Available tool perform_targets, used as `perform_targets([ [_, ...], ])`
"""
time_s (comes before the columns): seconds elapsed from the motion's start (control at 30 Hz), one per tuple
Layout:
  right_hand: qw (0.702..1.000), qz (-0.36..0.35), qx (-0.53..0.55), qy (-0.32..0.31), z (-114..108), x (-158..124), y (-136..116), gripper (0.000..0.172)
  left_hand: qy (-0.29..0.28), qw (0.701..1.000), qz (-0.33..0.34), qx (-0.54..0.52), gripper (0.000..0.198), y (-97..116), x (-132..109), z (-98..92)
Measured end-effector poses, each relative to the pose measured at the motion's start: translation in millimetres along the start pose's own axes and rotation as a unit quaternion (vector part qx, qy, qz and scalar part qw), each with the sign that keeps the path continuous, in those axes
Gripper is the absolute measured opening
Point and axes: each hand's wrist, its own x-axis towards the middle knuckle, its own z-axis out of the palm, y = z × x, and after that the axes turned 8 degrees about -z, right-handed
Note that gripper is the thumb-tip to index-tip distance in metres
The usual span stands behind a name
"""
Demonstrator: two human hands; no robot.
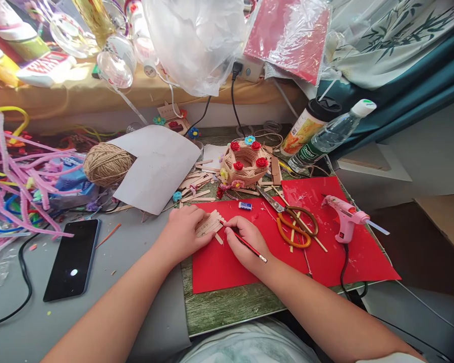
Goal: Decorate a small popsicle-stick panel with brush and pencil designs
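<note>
Over the red sheet [219, 277]: aligned craft sticks [211, 223] are being held by the left hand [187, 227].
Pencil [254, 250]: is being gripped by the right hand [250, 233].
Marking: is seemingly being done, unfinished.

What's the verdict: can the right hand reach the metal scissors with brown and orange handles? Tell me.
Probably yes: the scissors lie near the right hand, with only the flat red sheet between, though the red and black pencil it holds may hinder gripping.

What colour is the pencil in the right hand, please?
The pencil is red and black, seen best in the head view.
</note>
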Motion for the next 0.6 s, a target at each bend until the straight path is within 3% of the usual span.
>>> perform_targets([
  [0.6, 0.999, 0.001, 0.021, 0.029, 1.5, -2.9, 7.2, 0.014, 0.002, 1.0, 0.001, -0.002, 0.031, -2.5, 0.4, 1.6],
])
